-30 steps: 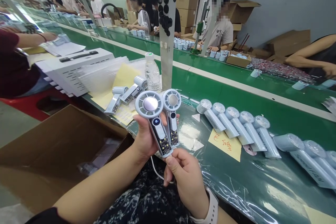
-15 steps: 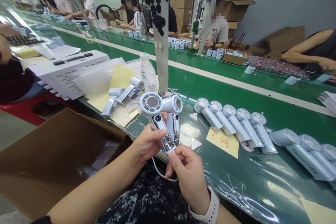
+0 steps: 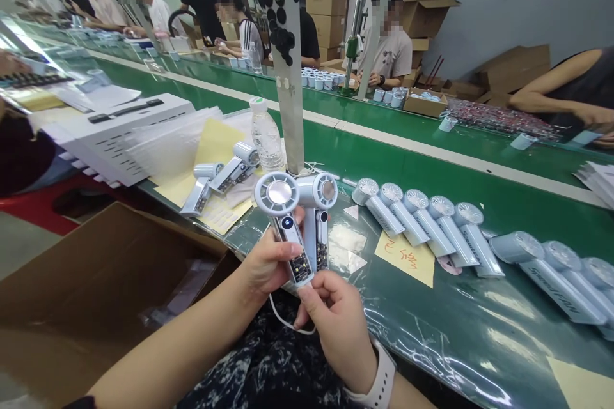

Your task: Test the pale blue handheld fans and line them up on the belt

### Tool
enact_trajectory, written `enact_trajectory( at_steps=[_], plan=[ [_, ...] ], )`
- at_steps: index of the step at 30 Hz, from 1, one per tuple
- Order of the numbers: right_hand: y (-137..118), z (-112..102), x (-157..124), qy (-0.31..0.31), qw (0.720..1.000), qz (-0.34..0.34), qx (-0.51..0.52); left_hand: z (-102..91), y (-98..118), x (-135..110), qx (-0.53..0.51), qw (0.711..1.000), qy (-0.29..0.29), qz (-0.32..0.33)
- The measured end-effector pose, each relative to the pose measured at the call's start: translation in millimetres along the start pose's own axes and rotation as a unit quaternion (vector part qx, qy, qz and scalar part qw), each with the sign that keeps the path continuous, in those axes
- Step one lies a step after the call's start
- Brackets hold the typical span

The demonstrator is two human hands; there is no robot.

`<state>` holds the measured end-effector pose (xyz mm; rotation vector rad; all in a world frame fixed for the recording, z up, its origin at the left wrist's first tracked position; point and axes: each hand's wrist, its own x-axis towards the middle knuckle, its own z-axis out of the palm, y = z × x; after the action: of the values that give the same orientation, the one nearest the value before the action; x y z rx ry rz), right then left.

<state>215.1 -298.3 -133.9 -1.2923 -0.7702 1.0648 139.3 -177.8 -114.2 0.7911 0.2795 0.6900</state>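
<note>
My left hand (image 3: 269, 261) is closed around two light-blue handheld fans. The nearer fan (image 3: 278, 195) faces me, its round head up, its handle uncovered to show a circuit board and a lit round display. Behind it, the second fan (image 3: 327, 190) also has its board showing and a dark display. At the bottom end of the nearer handle, my right hand (image 3: 336, 323) is pinched on the end of a white cable (image 3: 284, 319), which loops beneath both hands. Fingers cover the plug itself, so I cannot tell how far it sits in the handle.
Several finished-looking fans (image 3: 444, 223) lie in a row on the green bench to the right. Two open-handled fans (image 3: 218, 177) rest on yellow paper near a water bottle (image 3: 267, 137). An open cardboard box (image 3: 110, 281) stands at lower left. Co-workers sit across the conveyor (image 3: 384, 147).
The nearer fan's display now glows with digits. Both hands keep their hold; the hands and fans have shifted slightly in view.
</note>
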Motion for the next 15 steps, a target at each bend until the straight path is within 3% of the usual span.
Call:
enact_trajectory(
  at_steps=[12,15],
  plan=[
    [-0.2,-0.1,-1.3,-0.035,0.999,-0.034,-0.003,-6.1,3.3,0.4,-0.012,0.996,-0.084,0.008],
    [3.6,-1.0,-2.0,-0.044,0.998,-0.043,-0.002,-3.9,5.4,2.7,-0.023,0.998,-0.056,0.015]
  ],
)
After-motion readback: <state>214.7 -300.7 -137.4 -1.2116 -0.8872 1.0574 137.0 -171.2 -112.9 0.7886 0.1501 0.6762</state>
